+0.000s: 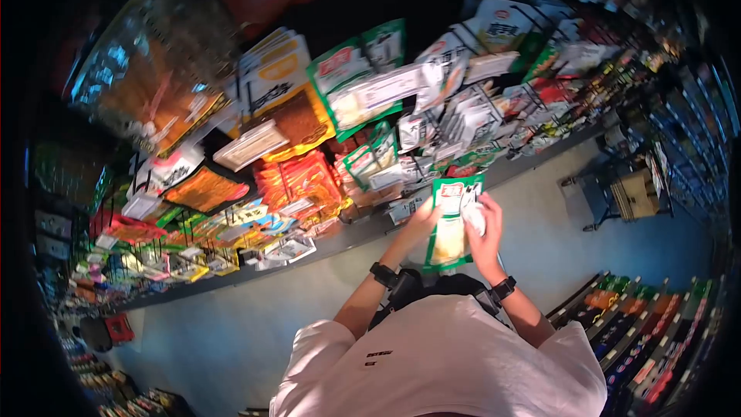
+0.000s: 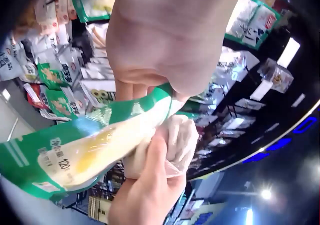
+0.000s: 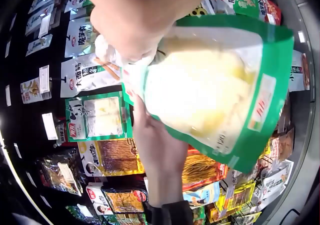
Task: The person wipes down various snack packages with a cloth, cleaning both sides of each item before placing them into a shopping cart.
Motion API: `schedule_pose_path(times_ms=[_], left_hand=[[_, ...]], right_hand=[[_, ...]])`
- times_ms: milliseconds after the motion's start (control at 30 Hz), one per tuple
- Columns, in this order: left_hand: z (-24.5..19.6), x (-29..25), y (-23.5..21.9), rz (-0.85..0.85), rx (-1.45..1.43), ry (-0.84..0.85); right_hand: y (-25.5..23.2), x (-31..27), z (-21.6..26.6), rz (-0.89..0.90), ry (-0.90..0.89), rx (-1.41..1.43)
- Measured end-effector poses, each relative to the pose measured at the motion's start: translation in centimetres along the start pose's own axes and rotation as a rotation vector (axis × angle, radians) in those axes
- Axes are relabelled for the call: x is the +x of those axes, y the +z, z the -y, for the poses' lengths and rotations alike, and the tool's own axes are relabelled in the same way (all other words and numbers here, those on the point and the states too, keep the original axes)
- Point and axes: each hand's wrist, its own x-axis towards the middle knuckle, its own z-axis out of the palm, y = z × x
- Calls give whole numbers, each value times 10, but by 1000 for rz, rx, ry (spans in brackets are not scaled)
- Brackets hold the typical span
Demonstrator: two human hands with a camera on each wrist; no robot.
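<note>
A green-and-white snack bag (image 1: 448, 241) with a clear window onto pale yellow food is held upright before the body. My left hand (image 1: 419, 224) grips its left edge; in the right wrist view, that left hand (image 3: 157, 147) has its fingers at the bag's top end. On the other side, my right hand (image 1: 487, 239) holds a crumpled white cloth (image 1: 473, 218) against the upper right of the bag. The left wrist view shows the cloth (image 2: 184, 140) bunched under the right thumb, next to the bag (image 2: 95, 150). The bag hides some fingers.
A long rack of hanging snack packets (image 1: 297, 185) with price tags runs along the front. A similar green bag (image 3: 97, 116) hangs there. A cart with a cardboard box (image 1: 637, 193) stands on the floor (image 1: 532, 224) at right. Another shelf (image 1: 641, 332) is at lower right.
</note>
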Motion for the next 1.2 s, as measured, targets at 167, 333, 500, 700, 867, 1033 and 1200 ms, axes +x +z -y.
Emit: schedule_pose_path(times_ms=[167, 333, 500, 700, 867, 1033, 1200], left_hand=[[-13, 22, 71, 107, -44, 12], [14, 42, 141, 330, 163, -175], [-11, 46, 268, 602, 343, 65], [15, 54, 359, 672, 531, -49], [42, 64, 423, 808, 373, -51], [61, 87, 456, 911, 526, -330], [75, 101, 478, 1055, 416, -43]], right_hand=[[-59, -24, 1, 234, -166, -63], [-118, -48, -49, 24, 34, -67], [-182, -66, -80, -230, 303, 233], [-280, -89, -119, -183, 124, 67], [-337, -99, -149, -447, 391, 367], [-368, -118, -154, -321, 197, -40], [-383, -126, -195, -809, 569, 80]])
